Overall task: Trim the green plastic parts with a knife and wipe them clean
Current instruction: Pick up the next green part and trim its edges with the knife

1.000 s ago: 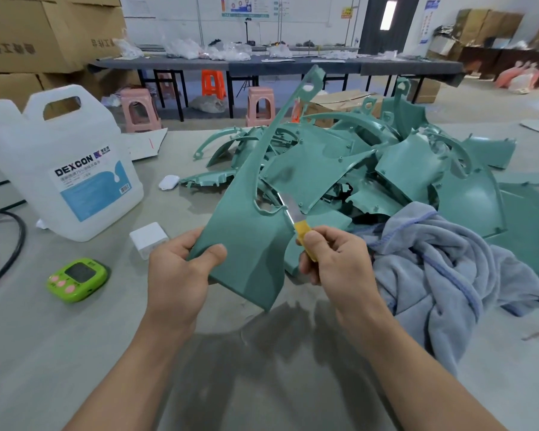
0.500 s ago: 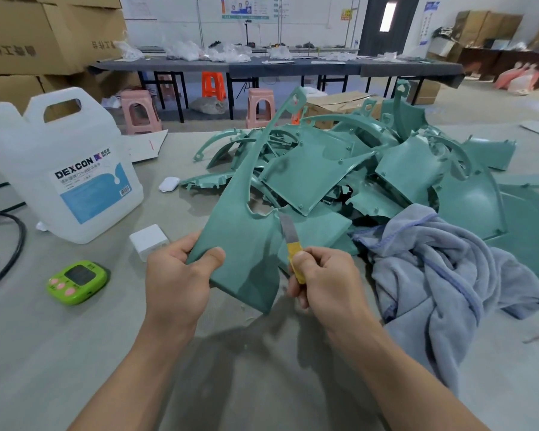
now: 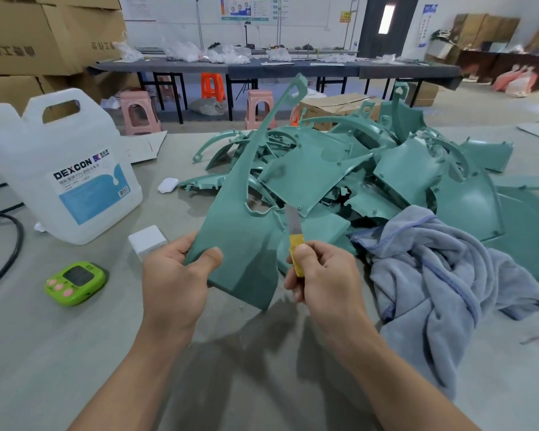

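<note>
My left hand grips the lower left corner of a long green plastic part, thumb on its front face, holding it upright above the table. Its thin arm rises to a looped tip at the top. My right hand grips the yellow handle of a knife, whose blade points up along the part's right edge. Behind lies a pile of green plastic parts. A grey-blue cloth is heaped on the right.
A white DEXCON jug stands at the left, with a small white box and a green timer in front of it. A black cable curves at the far left. Stools and a long table stand beyond.
The knife has slid down along the part's right edge and my right hand has drawn back toward me. The part has tilted slightly left. My left hand keeps its grip.
</note>
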Tool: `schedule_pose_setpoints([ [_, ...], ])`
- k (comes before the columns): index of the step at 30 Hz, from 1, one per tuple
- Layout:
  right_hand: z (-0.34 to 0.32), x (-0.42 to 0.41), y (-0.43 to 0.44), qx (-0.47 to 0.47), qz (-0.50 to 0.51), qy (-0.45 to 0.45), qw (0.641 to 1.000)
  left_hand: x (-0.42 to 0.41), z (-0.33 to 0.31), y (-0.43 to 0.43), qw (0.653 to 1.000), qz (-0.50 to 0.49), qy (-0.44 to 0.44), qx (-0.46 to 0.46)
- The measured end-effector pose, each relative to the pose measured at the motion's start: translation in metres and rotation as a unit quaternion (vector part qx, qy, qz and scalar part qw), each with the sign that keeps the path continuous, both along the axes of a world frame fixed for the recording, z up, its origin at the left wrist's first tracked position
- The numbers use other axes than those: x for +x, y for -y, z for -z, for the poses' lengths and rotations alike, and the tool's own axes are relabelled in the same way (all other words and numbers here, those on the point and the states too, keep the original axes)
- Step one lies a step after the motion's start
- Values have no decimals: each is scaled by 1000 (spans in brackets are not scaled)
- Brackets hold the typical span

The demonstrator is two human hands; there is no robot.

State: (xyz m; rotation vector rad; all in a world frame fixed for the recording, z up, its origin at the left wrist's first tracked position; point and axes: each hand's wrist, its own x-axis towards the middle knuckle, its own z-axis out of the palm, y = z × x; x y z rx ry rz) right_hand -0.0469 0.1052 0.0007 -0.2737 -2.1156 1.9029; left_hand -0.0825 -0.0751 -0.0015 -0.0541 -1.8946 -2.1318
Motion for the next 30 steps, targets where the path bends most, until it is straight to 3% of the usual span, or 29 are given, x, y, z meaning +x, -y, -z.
schedule_pose_setpoints([
  [5, 9, -1, -2, 115, -6, 85, 990, 0, 0, 0, 1000, -9, 3, 3],
  [10, 3, -3, 2, 8, -14, -8, 1000, 2, -3, -2, 1000, -8, -6, -16],
  [15, 9, -4, -2, 108, 6, 81, 991, 1, -2, -2, 1000, -12, 4, -14],
  [20, 5, 0, -3, -4, -28, -5, 1000, 3, -4, -4, 1000, -14, 7, -21],
  [24, 10, -2, -4, 50, -16, 78, 996, 5, -4, -3, 1000, -7, 12, -6],
  [30, 2, 0, -6, -133, -49, 65, 988, 2, -2, -3, 993, 63, 93, 42],
])
